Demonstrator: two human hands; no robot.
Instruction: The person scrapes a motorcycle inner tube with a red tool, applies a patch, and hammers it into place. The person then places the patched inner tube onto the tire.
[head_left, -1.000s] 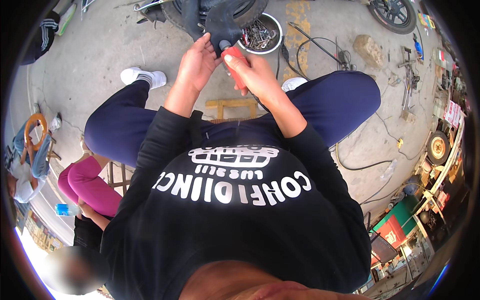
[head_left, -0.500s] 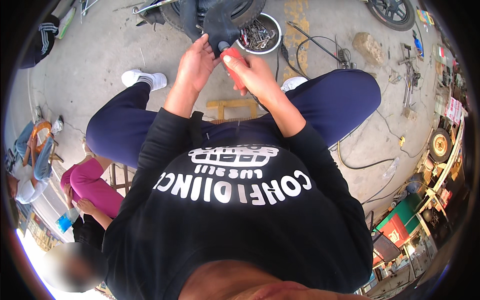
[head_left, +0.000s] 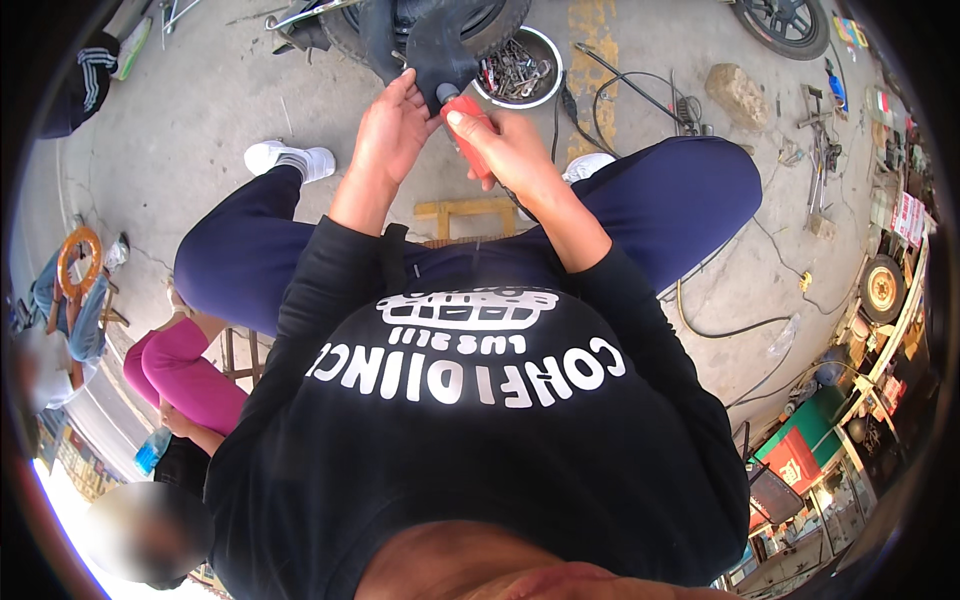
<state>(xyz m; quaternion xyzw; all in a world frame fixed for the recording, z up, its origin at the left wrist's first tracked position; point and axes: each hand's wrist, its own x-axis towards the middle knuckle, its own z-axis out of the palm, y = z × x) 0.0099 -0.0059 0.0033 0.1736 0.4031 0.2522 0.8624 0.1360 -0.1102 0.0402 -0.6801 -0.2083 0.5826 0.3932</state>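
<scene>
Red hand tool with a grey round tip [head_left: 470,138]: in my head view the right hand [head_left: 510,147] wraps it, its tip at the near edge of a limp black rubber inner tube [head_left: 437,50]. My left hand [head_left: 392,132], palm up, half curled, has fingertips at that edge; I cannot tell whether they pinch. The tube overlaps a black treaded tyre [head_left: 343,37] toward the concrete floor's [head_left: 220,130] far edge, beside a round metal bowl [head_left: 560,72] of small metal parts [head_left: 515,70].
</scene>
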